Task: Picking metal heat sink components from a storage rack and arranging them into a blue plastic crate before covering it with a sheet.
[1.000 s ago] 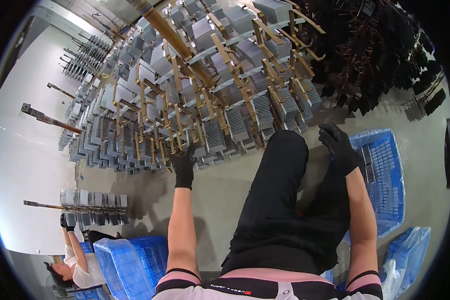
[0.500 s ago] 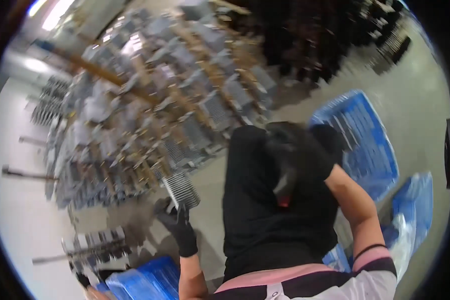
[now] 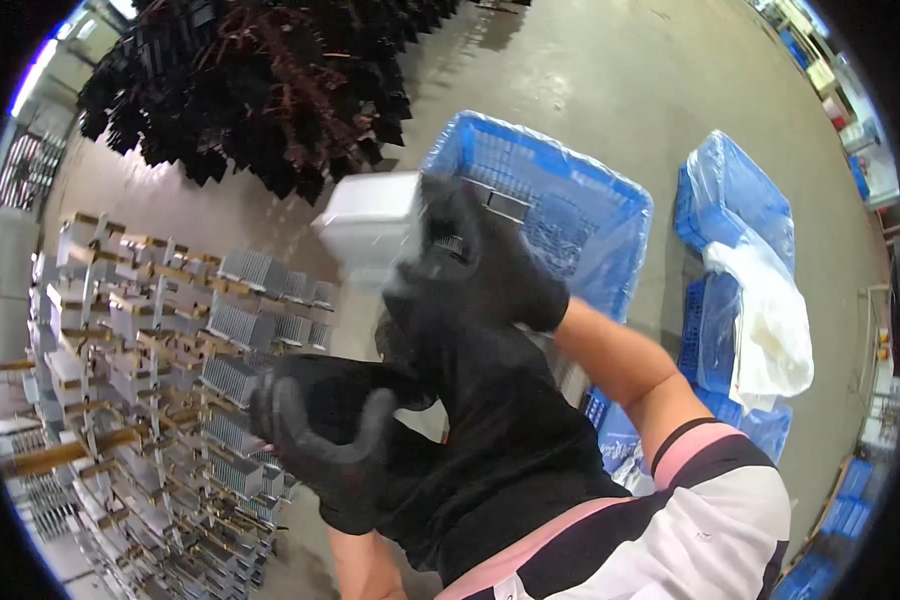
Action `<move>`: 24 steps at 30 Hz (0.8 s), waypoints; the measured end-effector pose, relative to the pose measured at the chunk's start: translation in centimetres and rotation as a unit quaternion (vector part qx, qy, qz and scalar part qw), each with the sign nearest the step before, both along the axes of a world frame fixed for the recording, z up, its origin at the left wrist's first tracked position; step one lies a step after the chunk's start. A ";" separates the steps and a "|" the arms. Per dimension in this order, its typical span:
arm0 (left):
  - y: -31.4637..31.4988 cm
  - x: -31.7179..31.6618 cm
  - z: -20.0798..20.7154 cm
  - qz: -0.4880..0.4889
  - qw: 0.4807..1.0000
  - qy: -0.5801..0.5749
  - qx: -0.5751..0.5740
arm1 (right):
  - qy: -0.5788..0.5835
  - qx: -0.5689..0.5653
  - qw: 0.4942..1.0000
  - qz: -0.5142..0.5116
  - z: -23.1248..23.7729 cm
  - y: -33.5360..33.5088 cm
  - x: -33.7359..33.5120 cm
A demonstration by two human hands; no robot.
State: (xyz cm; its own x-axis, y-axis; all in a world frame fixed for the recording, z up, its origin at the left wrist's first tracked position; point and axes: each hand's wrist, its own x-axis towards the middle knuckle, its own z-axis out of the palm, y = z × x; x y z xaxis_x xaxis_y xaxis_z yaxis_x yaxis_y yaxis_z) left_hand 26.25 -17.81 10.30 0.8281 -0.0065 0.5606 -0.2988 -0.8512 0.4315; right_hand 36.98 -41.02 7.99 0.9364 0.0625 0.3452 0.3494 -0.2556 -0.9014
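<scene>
From my remote post I am viewing racked grey blocks (image 3: 238, 325), too many to count, and one dark heap (image 3: 260, 90). One large lined blue bin (image 3: 610, 225) is sitting ahead; two black-trousered legs (image 3: 500, 410) are hiding floor. One white sheet (image 3: 770, 335) is hanging at right. Two gloved hands are working apart: the left hand (image 3: 325, 455) is curving, thumb and fingers spread; the right hand (image 3: 490, 260) is gripping one blurred silvery block (image 3: 375, 200) left of the bin, partly covering it.
</scene>
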 end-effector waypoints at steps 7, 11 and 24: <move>6.1 0.6 -3.9 0.159 0.978 0.066 0.116 | 0.041 -0.305 0.951 0.032 -18.6 -11.5 6.6; 6.0 1.4 -5.6 0.157 0.979 0.113 0.058 | 0.145 -0.425 0.885 0.121 -29.7 -12.9 6.7; 5.8 2.3 -5.4 0.162 0.966 0.137 0.145 | 0.090 -0.476 0.874 0.027 -38.4 -8.2 6.9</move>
